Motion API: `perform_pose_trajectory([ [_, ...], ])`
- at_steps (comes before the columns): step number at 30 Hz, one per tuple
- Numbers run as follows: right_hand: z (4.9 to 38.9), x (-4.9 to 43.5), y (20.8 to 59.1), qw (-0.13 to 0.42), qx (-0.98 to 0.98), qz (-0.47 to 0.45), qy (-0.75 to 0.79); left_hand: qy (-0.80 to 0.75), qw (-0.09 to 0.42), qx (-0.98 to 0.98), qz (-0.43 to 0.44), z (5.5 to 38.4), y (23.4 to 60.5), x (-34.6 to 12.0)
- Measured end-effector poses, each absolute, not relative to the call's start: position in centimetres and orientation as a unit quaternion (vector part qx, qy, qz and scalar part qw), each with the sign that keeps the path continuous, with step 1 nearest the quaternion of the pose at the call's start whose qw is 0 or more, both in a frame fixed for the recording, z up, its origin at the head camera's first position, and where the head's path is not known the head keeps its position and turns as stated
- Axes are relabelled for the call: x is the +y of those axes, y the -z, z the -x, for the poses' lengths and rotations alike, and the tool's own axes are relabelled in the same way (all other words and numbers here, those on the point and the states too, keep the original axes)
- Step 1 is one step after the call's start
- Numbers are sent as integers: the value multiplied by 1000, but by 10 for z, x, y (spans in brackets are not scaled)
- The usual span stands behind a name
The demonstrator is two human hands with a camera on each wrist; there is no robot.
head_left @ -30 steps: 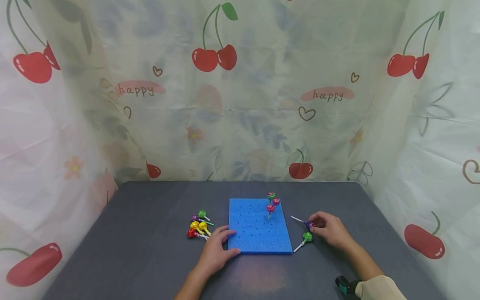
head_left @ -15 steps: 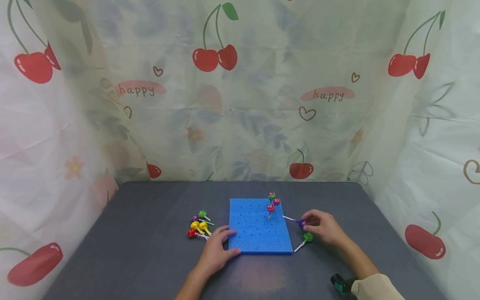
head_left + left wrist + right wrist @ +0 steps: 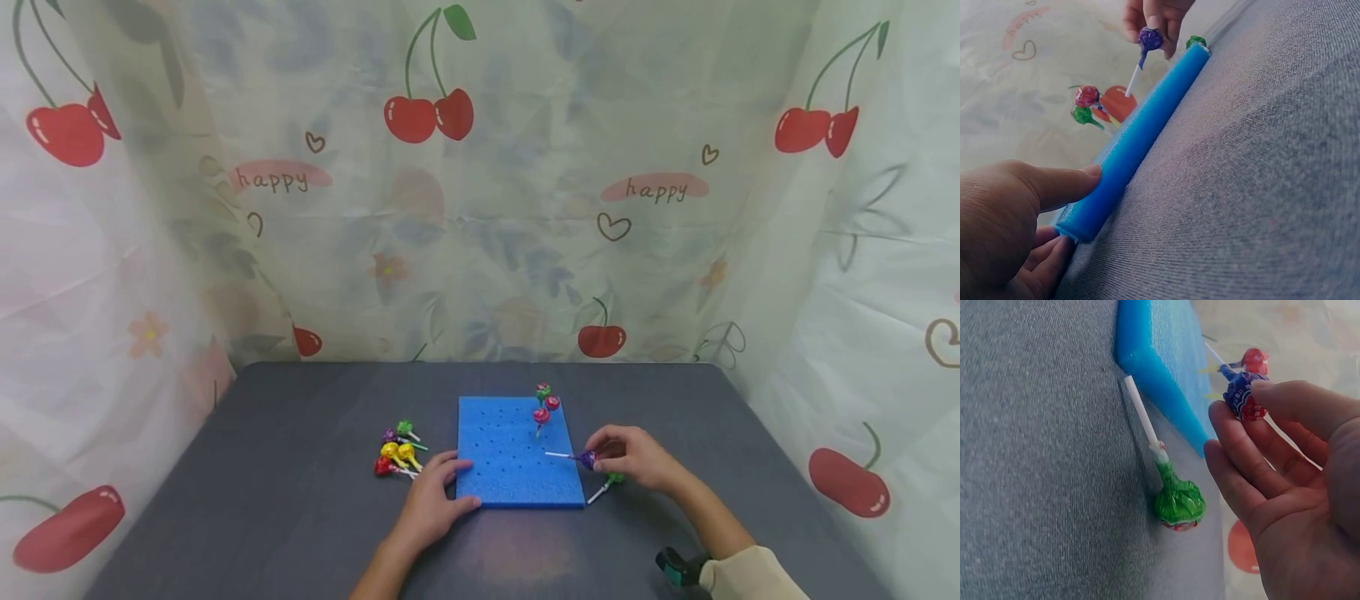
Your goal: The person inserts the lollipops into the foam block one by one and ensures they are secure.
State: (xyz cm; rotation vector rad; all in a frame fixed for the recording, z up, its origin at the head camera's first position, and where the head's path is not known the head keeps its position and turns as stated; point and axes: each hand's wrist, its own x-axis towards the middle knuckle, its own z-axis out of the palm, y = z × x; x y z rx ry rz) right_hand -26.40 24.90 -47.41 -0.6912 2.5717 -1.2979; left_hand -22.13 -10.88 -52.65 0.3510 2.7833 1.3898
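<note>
A blue foam board (image 3: 517, 487) dotted with small holes lies on the table. My left hand (image 3: 431, 506) holds its near left corner, thumb along the front edge (image 3: 1116, 181) and fingers at the left side. Thumb and fingers of my right hand (image 3: 637, 457) pinch a purple lollipop (image 3: 588, 459) by its wrapped head, above the board's right side. Its white stick points left and, in the left wrist view, slants down towards the board. On the table below the right hand lies a green lollipop (image 3: 1180, 503), partly hidden in the head view.
Several lollipops, among them a red one (image 3: 542, 415), stand in the board's far right part. Left of the board lies a loose group with yellow (image 3: 407, 452), red, purple and green lollipops. A cherry-print curtain (image 3: 480, 208) surrounds the dark grey table (image 3: 300, 500).
My right hand has lifted the purple lollipop and carried it left, from beside the board to above its right side. The left hand and the board have stayed still.
</note>
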Motion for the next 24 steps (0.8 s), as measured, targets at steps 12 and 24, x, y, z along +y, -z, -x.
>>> perform_pose_trajectory([
  [12, 265, 243, 475, 111, 868, 233, 424, -447, 2, 887, -119, 221, 526, -108],
  [24, 268, 236, 470, 105, 877, 248, 398, -447, 10, 888, -111, 219, 522, -109],
])
